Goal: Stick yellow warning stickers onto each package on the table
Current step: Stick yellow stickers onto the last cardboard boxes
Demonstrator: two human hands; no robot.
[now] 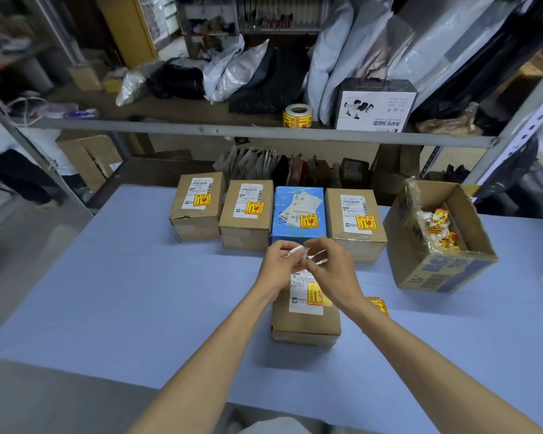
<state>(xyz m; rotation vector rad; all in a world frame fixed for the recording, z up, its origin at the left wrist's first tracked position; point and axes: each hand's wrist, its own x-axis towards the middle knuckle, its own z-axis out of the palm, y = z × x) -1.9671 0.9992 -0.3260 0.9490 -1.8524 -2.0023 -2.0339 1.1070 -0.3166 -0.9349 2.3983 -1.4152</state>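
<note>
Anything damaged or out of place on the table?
The leftmost brown package looks torn and crumpled along its top front edge. The blue package carries white labels stuck on crookedly. Spare yellow stickers lie loose on the table beside the near package. The left hand and right hand pinch a white strip.
</note>
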